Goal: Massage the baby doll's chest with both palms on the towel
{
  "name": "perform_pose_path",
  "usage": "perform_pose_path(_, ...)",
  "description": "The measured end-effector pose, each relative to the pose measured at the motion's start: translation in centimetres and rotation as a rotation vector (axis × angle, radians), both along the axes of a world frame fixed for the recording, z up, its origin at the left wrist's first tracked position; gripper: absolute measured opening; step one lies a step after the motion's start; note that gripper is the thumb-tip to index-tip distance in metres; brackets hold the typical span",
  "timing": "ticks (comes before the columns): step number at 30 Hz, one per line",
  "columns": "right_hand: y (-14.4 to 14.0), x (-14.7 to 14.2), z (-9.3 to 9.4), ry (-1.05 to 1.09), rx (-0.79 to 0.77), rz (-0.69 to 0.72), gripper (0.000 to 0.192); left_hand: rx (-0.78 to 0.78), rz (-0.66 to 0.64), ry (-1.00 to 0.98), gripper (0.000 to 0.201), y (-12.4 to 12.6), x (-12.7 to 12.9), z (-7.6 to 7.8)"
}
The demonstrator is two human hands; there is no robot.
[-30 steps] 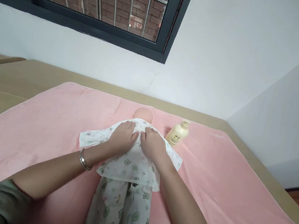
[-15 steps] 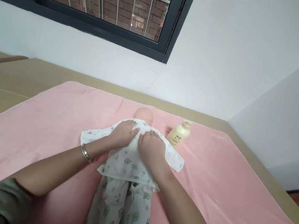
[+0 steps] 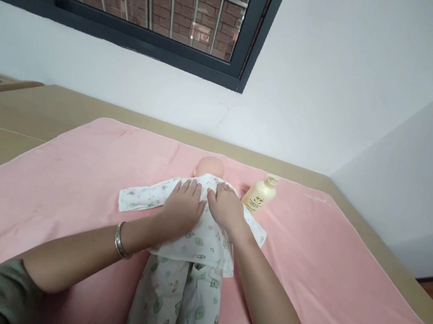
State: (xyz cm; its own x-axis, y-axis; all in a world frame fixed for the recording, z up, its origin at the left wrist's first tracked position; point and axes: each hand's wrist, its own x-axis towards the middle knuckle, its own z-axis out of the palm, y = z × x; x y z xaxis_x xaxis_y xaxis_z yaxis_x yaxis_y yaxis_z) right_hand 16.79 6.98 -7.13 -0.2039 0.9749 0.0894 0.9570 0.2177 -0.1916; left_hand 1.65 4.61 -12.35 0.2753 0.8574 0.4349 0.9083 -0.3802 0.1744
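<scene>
A baby doll (image 3: 208, 167) lies on its back on a pink towel (image 3: 59, 173), dressed in a white printed top (image 3: 140, 197) and matching trousers (image 3: 176, 300). My left hand (image 3: 182, 208) rests flat on the left side of the doll's chest, fingers together and pointing toward the head. Beside it, my right hand (image 3: 225, 208) lies flat on the right side of the chest. Both palms press on the top's fabric; neither grips anything. A silver bangle (image 3: 120, 240) circles my left wrist.
A cream pump bottle (image 3: 260, 193) lies on the towel just right of the doll's shoulder. The towel covers a tan table (image 3: 19, 115) set against a white wall, with a barred window (image 3: 149, 4) above and a corner wall at right.
Both hands have shifted slightly over the doll's chest, smoothing the top. The left hand slid down and inward; the right hand moved up toward the shoulder.
</scene>
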Motion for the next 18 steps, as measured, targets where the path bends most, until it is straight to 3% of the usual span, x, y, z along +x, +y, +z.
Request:
perform_pose_path(3, -0.3, -0.5, -0.1, -0.029, 0.030, -0.039, 0.049, -0.060, -0.035, -0.009, 0.055, 0.2, -0.4, 0.3)
perform_pose_path(10, -2.8, -2.0, 0.2, -0.192, 0.159, -0.025, 0.040, -0.281, -0.094, -0.181, 0.060, 3.9, -2.2, 1.3)
perform_pose_path(14, -4.1, -2.5, 0.6, -0.249, 0.122, 0.001, 0.032, -0.261, -0.059, -0.203, 0.062, 4.2, -2.4, 1.0)
perform_pose_path(18, -3.9, -2.1, 1.2, -0.237, 0.096, 0.045, 0.041, -0.209, -0.042, -0.150, 0.059, 3.7, -2.0, 0.5)
